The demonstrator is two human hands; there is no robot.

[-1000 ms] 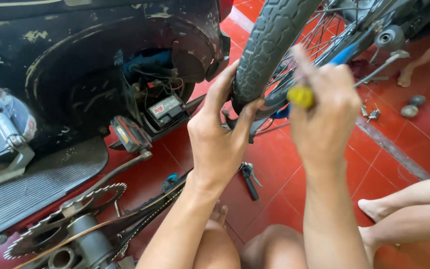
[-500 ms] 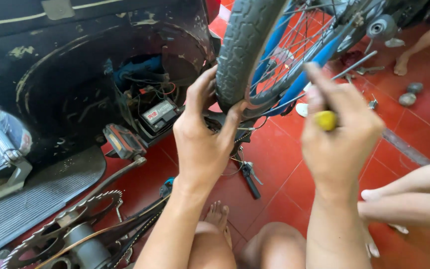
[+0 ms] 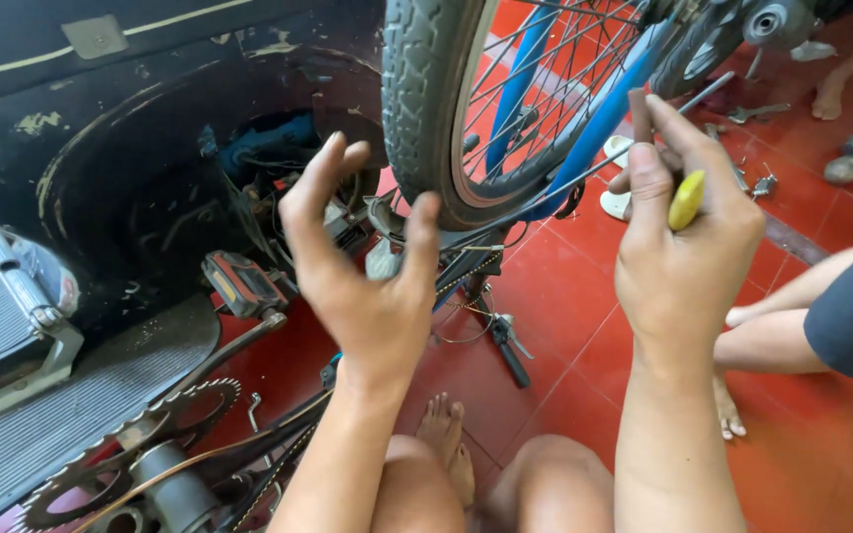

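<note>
Clearly, from the head view, my left hand [image 3: 367, 286] is spread and released, fingers [image 3: 313, 197] splayed and gripping nothing, its thumb tip just at the lower curve of the bicycle tyre [image 3: 426, 99]. My right hand [image 3: 688, 247] is clenched round a yellow-handled tool [image 3: 686, 199], whose thin metal shaft runs up and left toward the wheel; I cannot see where its tip lands. The wheel hangs above the red tiled floor [image 3: 565, 296], in front of both hands, directly beside the black scooter body [image 3: 101, 168].

To do this well, I judge the open hand should settle flat against the tread to stop the wheel swinging, while the tool hand works in small, controlled movements so the shaft does not skid off the rim [image 3: 476, 148] into the spokes [image 3: 555, 79].

The tyre is grey rubber with a blocky tread, dusty and matt. Spokes are thin bright wire; the frame tubes [image 3: 604, 118] are glossy blue. Lower left lies a toothed steel chainring [image 3: 130, 444] with a greasy chain, and a ribbed orange-black pedal [image 3: 239, 283]. Another person's bare legs [image 3: 792, 316] rest at the right.
</note>
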